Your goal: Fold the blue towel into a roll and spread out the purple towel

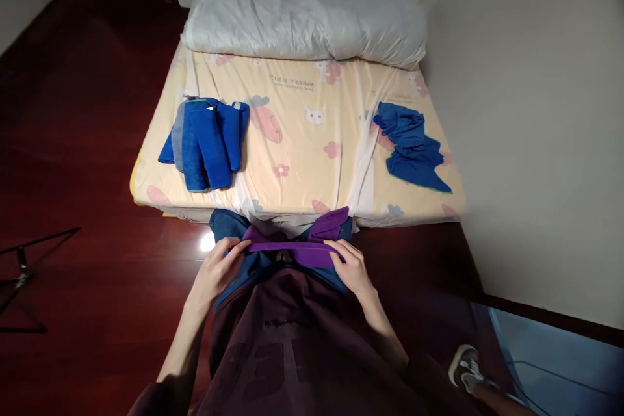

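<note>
A purple cloth (312,255) stretches between my two hands, low over my lap, its upper edge drawn out in a nearly straight line. My left hand (225,261) pinches one end of that edge. At the other end, my right hand (350,264) grips it between thumb and fingers. Part of the cloth hangs beyond the edge toward the bed. On the left of the bed lies a pile of rolled or folded blue cloths (207,143), one with a grey side. Crumpled blue cloths (412,146) lie on the right.
A low bed (302,162) with a rabbit-and-carrot cover stands in front of me. A thick white quilt (312,6) lies at its far end. A pale wall (531,110) rises on the right. Black stand legs (22,266) are at left; another person's shoe (465,364) shows at lower right.
</note>
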{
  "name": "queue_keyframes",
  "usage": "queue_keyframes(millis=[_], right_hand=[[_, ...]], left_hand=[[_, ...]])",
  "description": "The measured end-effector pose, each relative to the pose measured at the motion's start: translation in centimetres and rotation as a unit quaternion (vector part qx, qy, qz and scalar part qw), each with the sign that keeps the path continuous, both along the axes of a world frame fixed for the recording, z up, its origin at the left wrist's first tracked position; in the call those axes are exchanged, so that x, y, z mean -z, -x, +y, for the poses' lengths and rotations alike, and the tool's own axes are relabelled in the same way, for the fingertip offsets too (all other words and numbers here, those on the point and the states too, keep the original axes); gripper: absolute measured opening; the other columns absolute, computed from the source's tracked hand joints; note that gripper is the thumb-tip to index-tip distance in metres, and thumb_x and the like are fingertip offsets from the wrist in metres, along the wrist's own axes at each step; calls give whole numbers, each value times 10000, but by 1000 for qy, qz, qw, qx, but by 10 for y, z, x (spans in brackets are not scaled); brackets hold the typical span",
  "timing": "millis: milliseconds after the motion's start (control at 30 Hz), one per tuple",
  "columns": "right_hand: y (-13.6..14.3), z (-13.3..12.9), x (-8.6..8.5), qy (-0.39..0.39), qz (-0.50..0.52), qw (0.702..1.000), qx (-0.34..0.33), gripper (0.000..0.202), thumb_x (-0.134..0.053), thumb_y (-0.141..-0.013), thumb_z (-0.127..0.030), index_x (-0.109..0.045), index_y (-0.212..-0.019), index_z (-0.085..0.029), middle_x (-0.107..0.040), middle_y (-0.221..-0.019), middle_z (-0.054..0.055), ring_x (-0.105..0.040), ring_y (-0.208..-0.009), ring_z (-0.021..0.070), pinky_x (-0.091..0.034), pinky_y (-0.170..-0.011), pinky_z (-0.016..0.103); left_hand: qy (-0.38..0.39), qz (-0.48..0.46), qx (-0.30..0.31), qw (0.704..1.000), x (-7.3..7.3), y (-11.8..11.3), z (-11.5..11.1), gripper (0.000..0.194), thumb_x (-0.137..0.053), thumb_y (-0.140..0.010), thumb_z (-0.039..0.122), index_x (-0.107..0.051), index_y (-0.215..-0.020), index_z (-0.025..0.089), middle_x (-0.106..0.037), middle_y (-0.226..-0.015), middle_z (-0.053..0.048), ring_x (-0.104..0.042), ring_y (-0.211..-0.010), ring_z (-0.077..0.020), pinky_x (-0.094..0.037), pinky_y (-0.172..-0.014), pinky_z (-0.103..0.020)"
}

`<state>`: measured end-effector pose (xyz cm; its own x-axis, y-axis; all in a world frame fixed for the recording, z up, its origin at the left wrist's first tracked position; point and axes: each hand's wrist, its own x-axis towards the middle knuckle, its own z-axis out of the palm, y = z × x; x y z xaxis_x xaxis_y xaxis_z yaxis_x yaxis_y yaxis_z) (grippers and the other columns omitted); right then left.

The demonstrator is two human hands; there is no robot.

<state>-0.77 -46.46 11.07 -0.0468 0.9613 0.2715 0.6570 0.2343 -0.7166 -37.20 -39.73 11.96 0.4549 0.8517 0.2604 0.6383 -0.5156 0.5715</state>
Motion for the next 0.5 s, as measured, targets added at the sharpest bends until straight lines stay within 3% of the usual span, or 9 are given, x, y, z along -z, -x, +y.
queue_keyframes(millis=[100,267,400,500], right_hand=[[2,-1,23,4,2,1000,-22,355,-507,-969,-94,-718,-1199,-262,-751,-1078,58,-699,-1001,200,-570,-950,383],[15,-4,79,47,-18,999,-8,321,-534,-840,-19,-729,-992,-224,-741,-975,58,-670,-957,230,-566,-918,397],[27,-9,120,111,-54,992,15,292,-539,-771,6,-709,-855,-216,-711,-877,67,-642,-916,255,-559,-870,393],[29,-10,139,127,-54,989,53,246,-540,-795,-15,-689,-819,-209,-696,-850,76,-624,-889,261,-543,-866,398]], left_hand=[[-93,3,-44,995,-8,11,-3,267,-589,-985,203,-715,-1210,271,-674,-1091,-76,-696,-972,-192,-572,-873,-289],[-189,-27,-78,979,-18,30,-11,226,-731,-873,126,-761,-1051,263,-711,-955,-71,-713,-836,-199,-613,-781,-330],[-285,-35,-158,945,-24,42,-17,190,-705,-834,80,-771,-904,243,-695,-822,-47,-723,-772,-205,-635,-728,-353],[-333,-21,-188,924,-32,48,-15,192,-673,-827,67,-768,-822,234,-695,-790,-36,-724,-755,-197,-628,-683,-324]])
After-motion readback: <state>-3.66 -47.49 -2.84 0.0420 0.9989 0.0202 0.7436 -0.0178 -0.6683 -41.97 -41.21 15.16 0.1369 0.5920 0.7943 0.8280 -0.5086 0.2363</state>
